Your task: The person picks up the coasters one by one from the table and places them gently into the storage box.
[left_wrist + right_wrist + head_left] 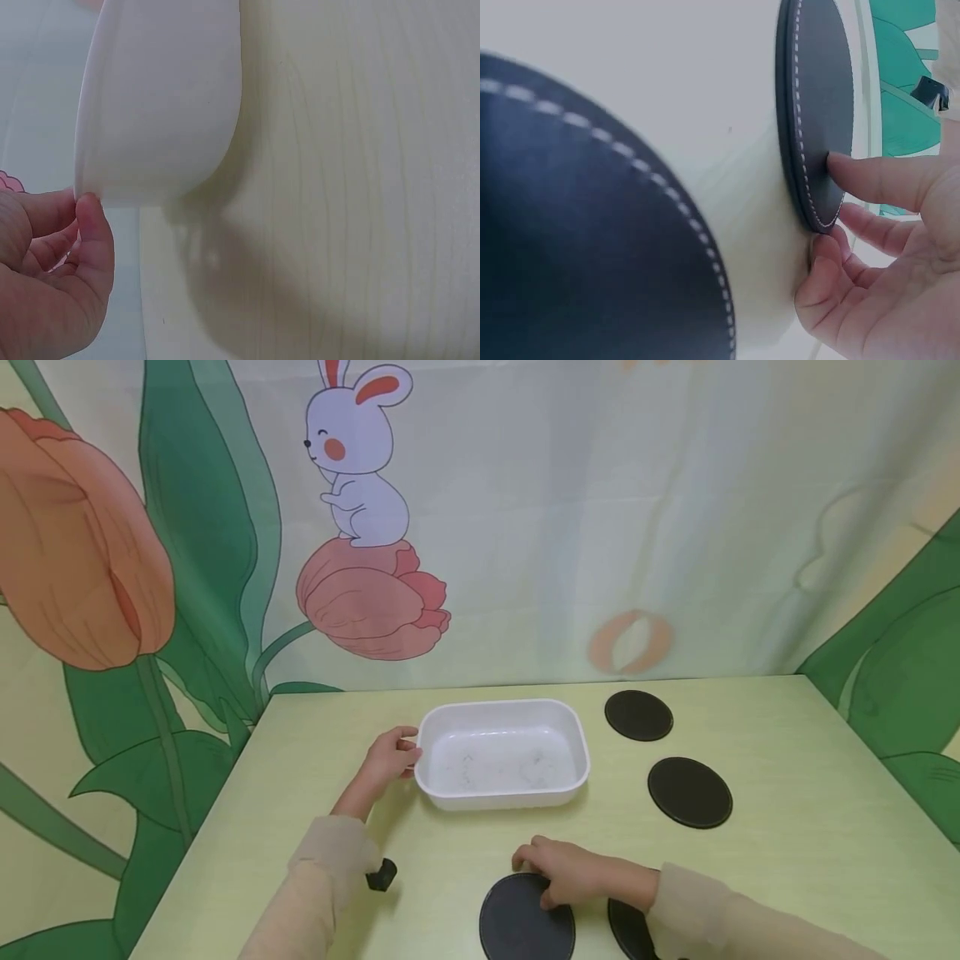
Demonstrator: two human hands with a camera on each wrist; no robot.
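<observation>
A white rectangular plastic basin (491, 802) stands at the back middle of the table. My left hand (388, 755) pinches its left rim between thumb and fingers, as the left wrist view also shows. Near the front, my right hand (573, 870) holds a round black coaster (525, 922) by its edge. In the right wrist view, the thumb presses on the top of this coaster (825, 97), which has white stitching and looks like two layers. The other fingers curl at its edge, partly hidden.
Partly under the right sleeve lies another black coaster (628, 930). Two more, a farther coaster (639, 715) and a nearer coaster (690, 792), lie right of the basin. Behind the table (795, 760) hangs a printed curtain (525, 527) with tulips and a rabbit.
</observation>
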